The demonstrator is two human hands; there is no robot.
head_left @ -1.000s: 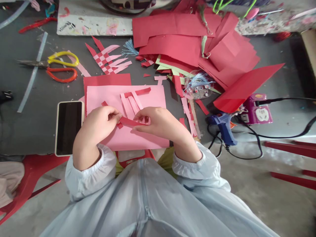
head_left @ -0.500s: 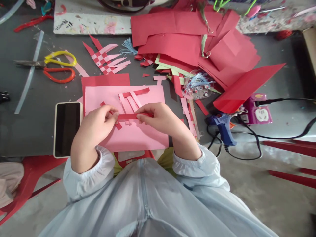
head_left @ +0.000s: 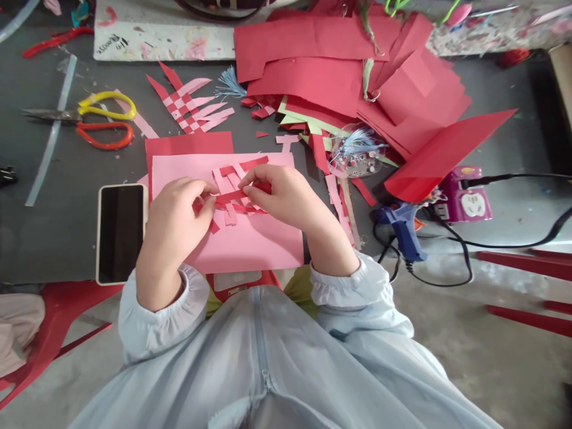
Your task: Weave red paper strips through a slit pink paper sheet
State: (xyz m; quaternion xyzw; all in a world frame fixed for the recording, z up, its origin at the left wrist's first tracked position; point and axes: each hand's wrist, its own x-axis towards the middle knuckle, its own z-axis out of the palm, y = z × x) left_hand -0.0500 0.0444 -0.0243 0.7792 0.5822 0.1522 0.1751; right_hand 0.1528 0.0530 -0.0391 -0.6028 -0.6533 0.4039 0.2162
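Between my two hands a red paper strip (head_left: 230, 195) is stretched sideways, slightly tilted. My left hand (head_left: 181, 217) pinches its left end, and my right hand (head_left: 279, 193) pinches it further right between thumb and fingers. Just beneath lie pink paper strips (head_left: 230, 213) and more red strips, loosely crossed; my fingers hide part of them. All of this is over a pink paper sheet (head_left: 250, 250), which lies on a red sheet (head_left: 190, 142). Beyond the sheets rests a woven red-and-pink paper piece (head_left: 190, 107) with loose strip ends.
Scissors (head_left: 105, 119) and a phone (head_left: 121, 233) lie to the left. Red paper sheets (head_left: 308, 86) are heaped at the back, near a pin case (head_left: 357, 156) with a blue tassel. At right, a blue glue gun (head_left: 407, 232) and purple power socket (head_left: 467, 193) have trailing cords.
Both hands have lifted the red strip and moved it slightly away from my body, uncovering another red strip and pink ends below it.
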